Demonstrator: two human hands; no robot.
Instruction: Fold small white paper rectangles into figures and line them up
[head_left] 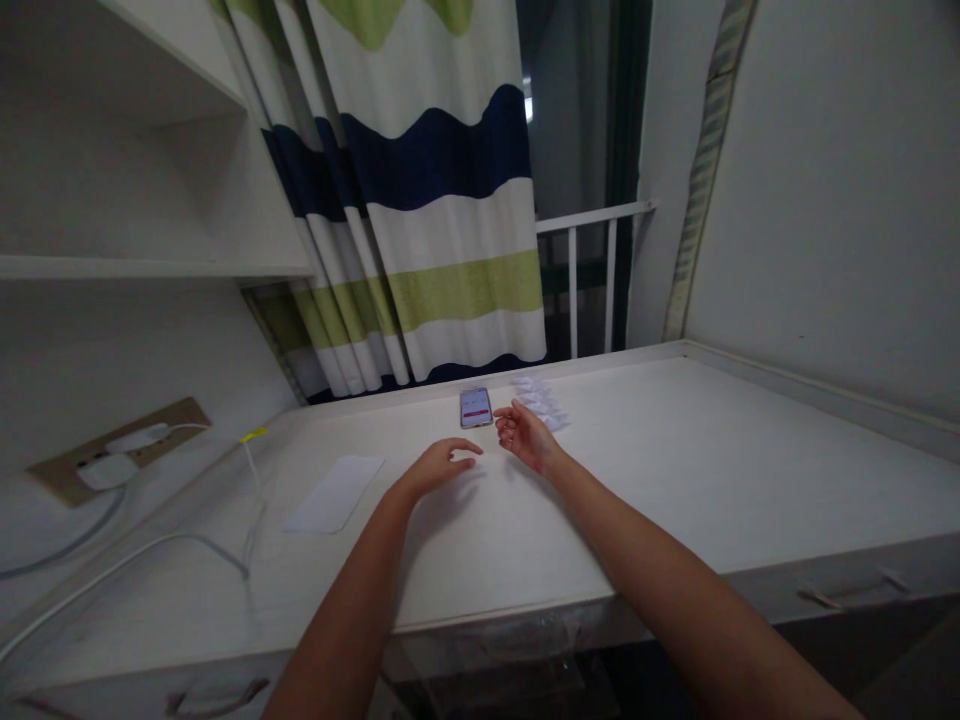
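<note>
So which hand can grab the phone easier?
Probably the right hand: its open fingertips are almost at the near corner of the phone. The left hand sits farther back on the desk, palm down, with more of a gap.

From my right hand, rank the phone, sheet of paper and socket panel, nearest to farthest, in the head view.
1. Phone, just left of the right hand.
2. Sheet of paper, farther left on the desk.
3. Socket panel, at the far left.
</note>
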